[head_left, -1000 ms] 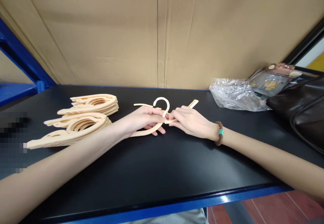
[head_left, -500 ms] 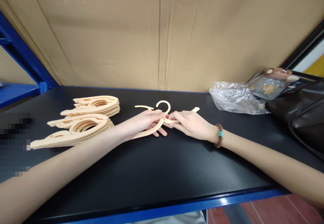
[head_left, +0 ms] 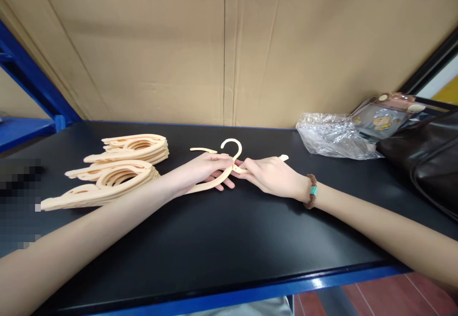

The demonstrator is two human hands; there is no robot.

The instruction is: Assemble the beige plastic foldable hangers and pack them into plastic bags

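We have a cream hanger [head_left: 226, 175] at the middle of the black table [head_left: 232, 239], its hook rising between our two hands and curling over toward the left. Our left hand [head_left: 211, 168] pinches it just below the hook, thumb and forefinger pressed on the joint, the other fingers stretched out beneath. Our right hand [head_left: 270, 173] is curled round the hanger's right arm, thumb and forefinger pinching close to the same joint; the pale end of that arm pokes out past the knuckles. A thin cream strip [head_left: 202, 149] shows beyond our left hand, and we cannot tell whether it joins the hanger.

On our right wrist sits a brown bracelet [head_left: 310, 194] with a teal bead. Left of our hands lie two stacks of matching hangers, a front stack [head_left: 118, 182] and a back stack [head_left: 139, 149].

On the far right, crumpled clear plastic [head_left: 322, 137] lies beside a see-through pouch [head_left: 382, 121] printed with a small cartoon figure in brown and yellow; any lettering on it is too small for us to read. Just beside them rests a dark bag [head_left: 425, 149].
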